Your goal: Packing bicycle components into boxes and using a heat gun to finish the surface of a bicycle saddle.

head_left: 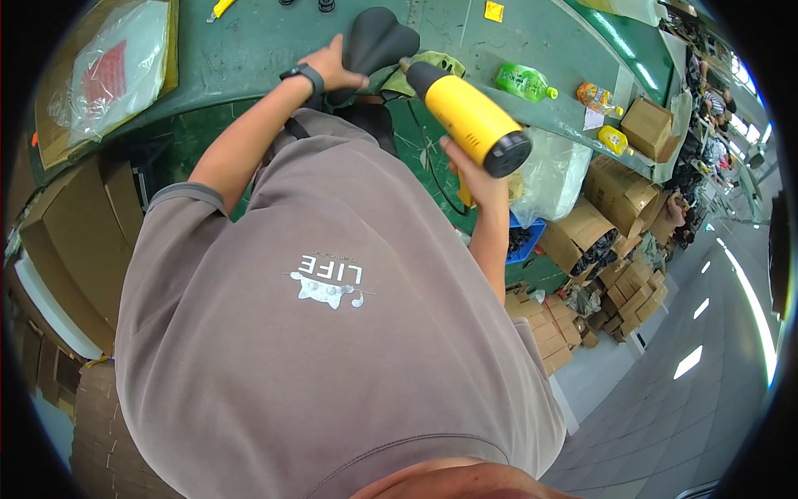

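A black bicycle saddle (378, 41) is at the near edge of the green worktable, its broad end pointing away. My left hand (331, 68), with a dark watch at the wrist, grips its near left side, fingers spread along the edge; part of the grip is hidden beneath the saddle. In my right hand (480, 170) is a yellow and black heat gun (470, 112), my fingers closed round its handle, mostly hidden by the gun's body. Its nozzle points left, close to the saddle's right side. A yellow-green cloth (440, 62) lies behind the nozzle.
On the worktable (266, 50) are a green-labelled bottle (525, 81), an orange bottle (598, 98), a yellow bottle (615, 140) and a small carton (652, 129). Plastic-wrapped material (125, 66) lies left. Below right stand a blue crate (525, 233) and open cardboard boxes (578, 224).
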Available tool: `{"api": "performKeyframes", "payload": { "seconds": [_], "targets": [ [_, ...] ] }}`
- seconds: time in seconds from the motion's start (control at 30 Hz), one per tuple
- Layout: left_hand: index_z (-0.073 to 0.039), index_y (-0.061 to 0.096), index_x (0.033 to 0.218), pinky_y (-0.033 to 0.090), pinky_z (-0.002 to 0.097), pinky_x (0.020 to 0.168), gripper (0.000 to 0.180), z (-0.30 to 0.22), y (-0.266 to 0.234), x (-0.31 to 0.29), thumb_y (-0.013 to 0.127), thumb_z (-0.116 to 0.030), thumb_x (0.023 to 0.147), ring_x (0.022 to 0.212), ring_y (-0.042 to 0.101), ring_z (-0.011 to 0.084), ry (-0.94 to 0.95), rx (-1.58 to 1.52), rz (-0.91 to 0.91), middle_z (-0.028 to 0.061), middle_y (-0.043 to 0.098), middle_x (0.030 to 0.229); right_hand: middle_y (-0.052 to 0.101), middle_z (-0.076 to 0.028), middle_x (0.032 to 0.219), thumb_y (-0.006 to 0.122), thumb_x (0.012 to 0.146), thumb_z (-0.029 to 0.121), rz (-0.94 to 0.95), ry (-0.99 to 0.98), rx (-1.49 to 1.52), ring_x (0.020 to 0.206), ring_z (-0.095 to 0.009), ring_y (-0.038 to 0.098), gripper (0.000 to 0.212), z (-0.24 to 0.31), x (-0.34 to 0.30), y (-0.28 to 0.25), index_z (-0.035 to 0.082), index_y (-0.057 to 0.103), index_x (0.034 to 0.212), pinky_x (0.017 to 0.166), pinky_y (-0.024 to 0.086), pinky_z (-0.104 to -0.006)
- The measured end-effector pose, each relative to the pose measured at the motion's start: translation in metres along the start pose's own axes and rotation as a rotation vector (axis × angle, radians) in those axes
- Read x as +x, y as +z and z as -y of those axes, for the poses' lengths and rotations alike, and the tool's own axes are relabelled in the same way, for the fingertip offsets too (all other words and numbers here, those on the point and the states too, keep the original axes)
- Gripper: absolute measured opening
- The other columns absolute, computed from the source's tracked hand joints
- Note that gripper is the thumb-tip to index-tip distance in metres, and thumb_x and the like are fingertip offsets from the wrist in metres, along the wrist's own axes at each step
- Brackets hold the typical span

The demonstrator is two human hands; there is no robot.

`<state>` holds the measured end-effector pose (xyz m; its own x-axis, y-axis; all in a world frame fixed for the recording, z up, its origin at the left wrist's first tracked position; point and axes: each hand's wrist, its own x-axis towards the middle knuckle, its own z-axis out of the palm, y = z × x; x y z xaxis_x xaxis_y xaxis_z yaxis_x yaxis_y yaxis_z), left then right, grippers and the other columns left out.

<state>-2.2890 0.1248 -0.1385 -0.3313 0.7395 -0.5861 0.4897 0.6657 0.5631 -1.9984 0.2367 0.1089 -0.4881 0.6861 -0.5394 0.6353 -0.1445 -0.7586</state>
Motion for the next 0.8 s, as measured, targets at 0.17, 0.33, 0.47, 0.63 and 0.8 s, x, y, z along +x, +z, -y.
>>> {"api": "performKeyframes", "payload": {
  "seconds": [0.17,0.33,0.47,0.63,0.8],
  "targets": [
    [-0.004,0.054,0.154,0.058,0.0535,0.104,0.085,0.016,0.017,-0.027,0.082,-0.042,0.082,0.119,0.073,0.0453,-0.109,0.032,0.087,0.027,0.075,0.129,0.071,-0.003,0.084,0.086,0.092,0.012,-0.058,0.083,0.087,0.063,-0.012,0.064,0.026,0.003,0.031,0.006,0.001,0.074,0.113,0.057,0.052,-0.03],
    [-0.013,0.061,0.151,0.057,0.0529,0.104,0.067,0.054,-0.017,-0.017,0.078,-0.03,0.088,0.118,0.07,0.0451,0.062,0.029,-0.285,0.0244,0.07,0.13,0.071,-0.001,0.083,0.085,0.093,0.012,0.102,0.049,0.069,0.063,-0.011,0.064,0.025,0.004,0.029,0.012,0.002,0.074,0.113,0.057,0.052,-0.0298],
    [-0.008,0.062,0.15,0.056,0.0508,0.107,0.07,0.072,-0.03,-0.002,0.083,-0.024,0.085,0.119,0.07,0.0452,0.074,0.036,-0.309,0.0241,0.07,0.132,0.072,-0.003,0.084,0.084,0.093,0.012,-0.045,0.202,0.057,0.062,-0.012,0.064,0.018,-0.015,0.074,-0.002,0.002,0.075,0.105,0.058,0.052,-0.0291],
    [-0.001,0.062,0.148,0.057,0.0484,0.106,0.07,0.08,-0.018,0.014,0.085,-0.02,0.084,0.117,0.072,0.0426,-0.04,0.037,-0.391,0.0252,0.073,0.129,0.072,-0.002,0.086,0.088,0.091,0.018,0.163,0.151,0.114,0.067,-0.01,0.066,0.026,-0.007,0.069,0.008,0.002,0.074,0.107,0.061,0.054,-0.0293],
    [-0.002,0.064,0.145,0.06,0.0473,0.099,0.067,0.076,-0.02,0.013,0.088,-0.022,0.085,0.109,0.077,0.0397,-0.13,-0.081,-0.392,0.0245,0.078,0.118,0.072,-0.002,0.083,0.086,0.094,0.021,0.031,0.202,0.124,0.064,-0.011,0.065,0.024,-0.026,0.095,-0.023,0.002,0.075,0.104,0.06,0.052,-0.0294]
  ]
}}
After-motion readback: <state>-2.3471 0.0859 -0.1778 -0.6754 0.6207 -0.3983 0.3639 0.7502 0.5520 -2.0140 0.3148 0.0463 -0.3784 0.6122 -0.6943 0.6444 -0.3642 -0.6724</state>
